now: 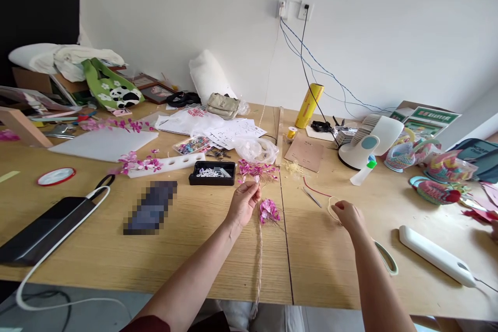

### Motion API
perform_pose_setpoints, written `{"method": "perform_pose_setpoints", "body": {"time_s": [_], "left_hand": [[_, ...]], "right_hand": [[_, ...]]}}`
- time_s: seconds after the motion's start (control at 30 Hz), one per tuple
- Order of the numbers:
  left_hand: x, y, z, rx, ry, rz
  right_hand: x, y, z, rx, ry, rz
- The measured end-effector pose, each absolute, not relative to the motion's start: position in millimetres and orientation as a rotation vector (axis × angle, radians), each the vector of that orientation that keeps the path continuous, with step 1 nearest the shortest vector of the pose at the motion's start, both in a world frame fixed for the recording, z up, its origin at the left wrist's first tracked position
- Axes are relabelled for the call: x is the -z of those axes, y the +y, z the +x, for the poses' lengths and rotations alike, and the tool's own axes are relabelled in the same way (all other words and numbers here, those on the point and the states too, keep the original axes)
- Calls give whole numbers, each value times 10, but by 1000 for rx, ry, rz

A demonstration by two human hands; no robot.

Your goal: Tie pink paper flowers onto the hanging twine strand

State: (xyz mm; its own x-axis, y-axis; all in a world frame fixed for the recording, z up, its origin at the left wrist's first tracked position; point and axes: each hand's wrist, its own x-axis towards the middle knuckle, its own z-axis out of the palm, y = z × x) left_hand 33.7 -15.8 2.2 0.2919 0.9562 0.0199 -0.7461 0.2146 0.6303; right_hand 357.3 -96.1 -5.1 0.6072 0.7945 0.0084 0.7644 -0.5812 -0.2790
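Note:
My left hand [243, 202] pinches the top of a pink beaded flower branch [268, 211] whose twisted pale stem [259, 254] runs down over the table's front edge. More pink beaded flowers [254, 169] lie just beyond it. My right hand [347, 214] rests on the wooden table [194, 249], its fingers closed on a thin pale wire loop [330, 208]. A red wire [313, 190] and metal tweezers [312, 197] lie just left of that hand.
A black tray of small white pieces [212, 172], a bead box [192, 144], a white fan [368, 141], a yellow roll [308, 106], a tape roll [386, 258], a white tool [436, 254] and a black tablet [42, 228] lie around. Another person's fingertips [494, 229] show at the right edge.

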Motion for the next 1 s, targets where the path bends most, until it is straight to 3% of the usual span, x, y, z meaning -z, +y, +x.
{"method": "perform_pose_setpoints", "body": {"time_s": [0.3, 0.5, 0.83, 1.0], "left_hand": [[-52, -216, 347, -1190, 378, 600], [-75, -260, 363, -1120, 400, 637], [-317, -607, 802, -673, 285, 959], [-184, -637, 1142, -496, 252, 990]], "right_hand": [[166, -803, 3516, -238, -1374, -2681], [37, -1166, 3404, -229, -1608, -2289], [-416, -1316, 3194, -727, -1671, -1714], [-405, -1302, 3072, -689, -1719, -1625]]}}
